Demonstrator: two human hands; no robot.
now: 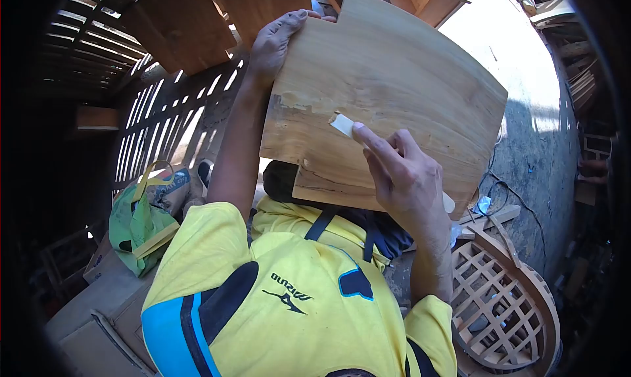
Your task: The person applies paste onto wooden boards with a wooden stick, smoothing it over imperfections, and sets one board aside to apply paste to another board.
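Observation:
A light brown wooden board [388,81] with notched corners and a curved far edge is tilted over my lap. My left hand [279,38] grips its upper left edge, thumb and fingers at the rim. In my right hand [407,170] is a small white flat scraper [342,124] with brown paste on its tip, its end at the board's face. Part of a white piece also shows behind that hand, near the board's lower right edge. A rougher, discoloured patch runs across the board left of the scraper.
A round wooden lattice piece [499,305] stands at lower right, near wood offcuts and a dark cable [526,212] on the floor. A green bag [141,226] lies at left. Brown wooden panels [181,25] stand at the back beside a slatted wall.

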